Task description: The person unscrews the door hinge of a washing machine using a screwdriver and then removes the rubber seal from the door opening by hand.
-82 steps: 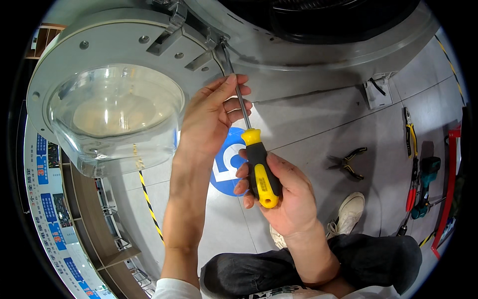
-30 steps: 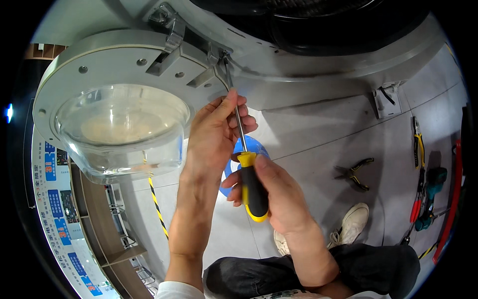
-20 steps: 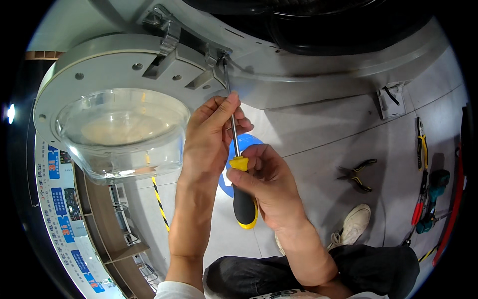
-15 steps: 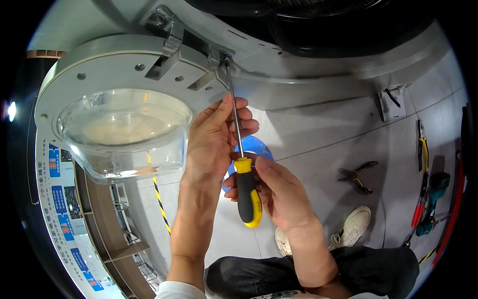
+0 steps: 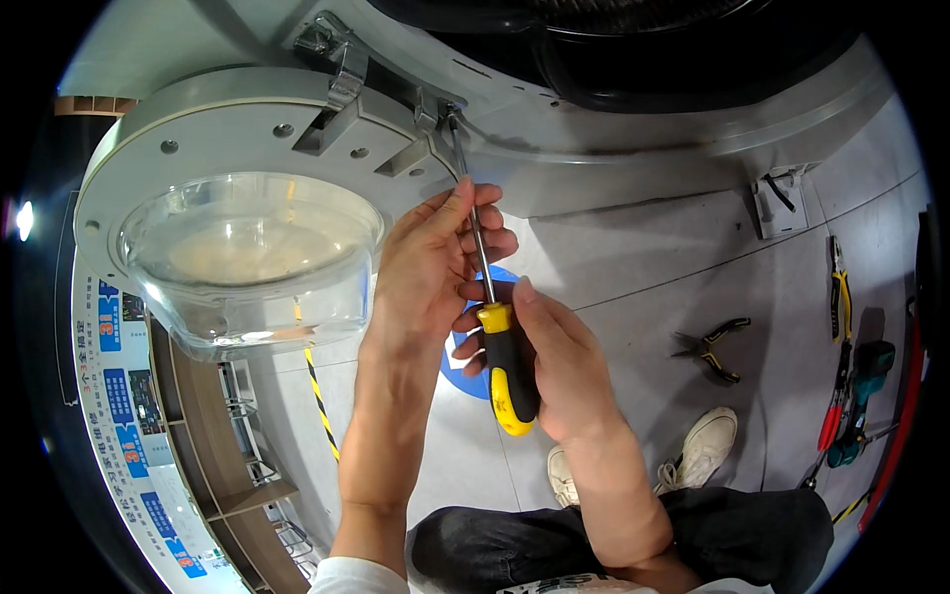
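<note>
My right hand (image 5: 564, 371) grips the yellow-and-black handle of a long screwdriver (image 5: 510, 371). Higher up, my left hand (image 5: 430, 247) pinches the metal shaft between thumb and fingers. The shaft's tip meets the lower end of a metal door hinge (image 5: 346, 81) on the front of a front-loading washing machine (image 5: 633, 148); the screw head itself is too small to make out. Swung open to the left is the round grey door (image 5: 223, 114) with its clear glass bowl (image 5: 247, 262).
On the tiled floor at right lie black-and-yellow pliers (image 5: 714, 351), another yellow-handled plier (image 5: 840, 297), a red-handled tool (image 5: 829, 426) and a green power drill (image 5: 866, 401). An open hatch (image 5: 782, 205) sits low on the machine. Wooden shelving (image 5: 213, 445) stands left.
The screwdriver handle has turned in my right hand and swung slightly right and up. My left hand stays on the shaft, and the tip remains at the hinge.
</note>
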Tool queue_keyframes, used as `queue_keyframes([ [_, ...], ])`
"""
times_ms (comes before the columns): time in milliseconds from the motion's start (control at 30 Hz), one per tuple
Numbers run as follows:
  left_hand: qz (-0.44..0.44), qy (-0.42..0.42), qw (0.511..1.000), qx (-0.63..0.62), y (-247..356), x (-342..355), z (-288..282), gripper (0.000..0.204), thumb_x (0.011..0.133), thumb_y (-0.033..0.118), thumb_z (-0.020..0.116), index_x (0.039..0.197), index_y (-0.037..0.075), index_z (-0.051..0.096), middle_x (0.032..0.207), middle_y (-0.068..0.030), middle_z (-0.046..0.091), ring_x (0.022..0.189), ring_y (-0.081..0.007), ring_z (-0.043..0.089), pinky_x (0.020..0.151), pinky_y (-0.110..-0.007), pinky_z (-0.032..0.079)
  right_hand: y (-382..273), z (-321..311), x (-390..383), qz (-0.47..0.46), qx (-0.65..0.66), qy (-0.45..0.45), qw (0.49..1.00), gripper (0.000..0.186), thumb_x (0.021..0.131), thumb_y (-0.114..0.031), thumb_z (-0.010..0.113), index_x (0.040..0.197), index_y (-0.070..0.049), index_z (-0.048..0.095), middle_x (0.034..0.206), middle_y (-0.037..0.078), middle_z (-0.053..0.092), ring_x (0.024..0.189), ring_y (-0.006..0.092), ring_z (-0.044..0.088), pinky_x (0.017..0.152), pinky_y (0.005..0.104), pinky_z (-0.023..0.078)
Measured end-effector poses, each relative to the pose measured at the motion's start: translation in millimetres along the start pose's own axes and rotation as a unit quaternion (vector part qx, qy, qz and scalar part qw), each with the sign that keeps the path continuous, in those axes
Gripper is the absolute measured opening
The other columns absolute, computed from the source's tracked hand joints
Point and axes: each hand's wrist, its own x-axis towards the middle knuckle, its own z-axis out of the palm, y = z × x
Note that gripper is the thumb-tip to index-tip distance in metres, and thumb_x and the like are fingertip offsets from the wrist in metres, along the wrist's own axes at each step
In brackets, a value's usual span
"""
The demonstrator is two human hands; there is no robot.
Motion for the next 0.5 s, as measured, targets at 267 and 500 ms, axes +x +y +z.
queue_keyframes([
  [267, 0.011, 0.055, 0.994, 0.090, 6.7, 1.9, 1.9, 0.023, 0.090, 0.025, 0.060, 0.095, 0.002, 0.059, 0.078, -0.0047, 0.060, 0.069, -0.0138, 0.060, 0.063, -0.025, 0.052, -10.2, 7.3, 15.8, 0.015, -0.042, -0.022, 0.999, 0.032, 0.094, -0.022, 0.050, 0.095, 0.008, 0.061, 0.083, 0.016, 0.066, 0.071, 0.0221, 0.066, 0.068, 0.0301, 0.054],
  [500, -0.012, 0.011, 0.999, 0.048, 17.1, 3.2, -2.1, 0.026, 0.088, 0.026, 0.062, 0.093, 0.001, 0.059, 0.077, -0.0065, 0.062, 0.068, -0.0137, 0.062, 0.059, -0.023, 0.052, -27.3, -5.5, 41.9, 0.032, -0.076, -0.104, 0.991, 0.021, 0.090, -0.016, 0.057, 0.094, 0.004, 0.063, 0.083, 0.011, 0.067, 0.074, 0.0169, 0.064, 0.070, 0.0268, 0.050],
])
